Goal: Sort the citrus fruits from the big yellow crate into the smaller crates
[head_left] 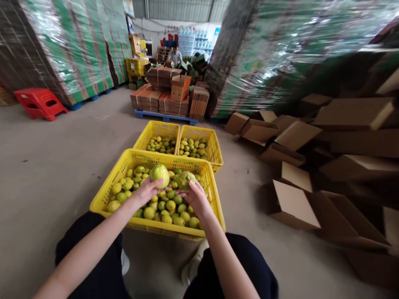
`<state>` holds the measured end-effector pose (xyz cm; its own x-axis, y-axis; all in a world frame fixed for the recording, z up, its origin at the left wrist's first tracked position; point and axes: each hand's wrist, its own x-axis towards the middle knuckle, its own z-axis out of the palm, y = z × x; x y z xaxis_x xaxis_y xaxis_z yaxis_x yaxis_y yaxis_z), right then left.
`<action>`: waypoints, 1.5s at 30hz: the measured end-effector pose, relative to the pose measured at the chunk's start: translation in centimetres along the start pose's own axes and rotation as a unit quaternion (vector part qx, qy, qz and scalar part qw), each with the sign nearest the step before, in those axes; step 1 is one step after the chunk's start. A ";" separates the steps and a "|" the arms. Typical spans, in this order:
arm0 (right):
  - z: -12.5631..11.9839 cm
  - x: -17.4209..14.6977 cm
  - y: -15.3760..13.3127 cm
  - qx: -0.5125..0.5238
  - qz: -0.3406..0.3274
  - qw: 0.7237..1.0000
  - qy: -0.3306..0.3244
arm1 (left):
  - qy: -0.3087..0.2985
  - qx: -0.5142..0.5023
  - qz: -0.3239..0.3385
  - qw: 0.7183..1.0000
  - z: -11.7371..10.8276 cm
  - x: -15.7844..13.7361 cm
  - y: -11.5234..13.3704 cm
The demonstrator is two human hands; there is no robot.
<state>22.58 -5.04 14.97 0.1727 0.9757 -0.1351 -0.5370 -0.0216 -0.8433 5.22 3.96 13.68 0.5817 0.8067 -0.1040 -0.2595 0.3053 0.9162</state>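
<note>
Above a yellow plastic crate full of lemons, both my hands are raised, each closed round a fruit. My left hand grips a large yellow-green lemon from below and the side. In my right hand is another large lemon, greener and bumpier, with its end turned towards the left. The two fruits are a short way apart and do not touch. Lemons in the crate range from yellow to green, and my forearms hide some of them.
Two more yellow crates with lemons stand just beyond. Open cardboard boxes are heaped on the right. A red stool is at the left, near wrapped pallets. Flattened cartons lie on a blue pallet; a person is far behind.
</note>
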 end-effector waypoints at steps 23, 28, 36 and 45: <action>1.7 1.0 -1.0 -0.137 -0.150 0.977 0.063 | 0.000 0.286 0.298 0.911 1.5 0.8 2.6; 2.0 1.0 -1.2 -0.129 -0.140 0.981 0.047 | -0.005 0.302 0.295 0.907 1.2 0.4 3.0; 1.2 1.3 -0.5 -0.101 -0.130 0.986 0.019 | -0.020 0.280 0.297 0.912 1.2 0.1 3.0; 1.9 0.7 -1.9 -0.121 -0.113 0.986 0.006 | -0.015 0.347 0.328 0.878 0.2 0.1 3.2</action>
<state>22.16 -3.92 17.47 0.2757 0.9589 0.0666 -0.2707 0.1439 -0.9518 4.61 4.93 16.65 0.5045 0.6769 0.5360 -0.0202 -0.6114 0.7911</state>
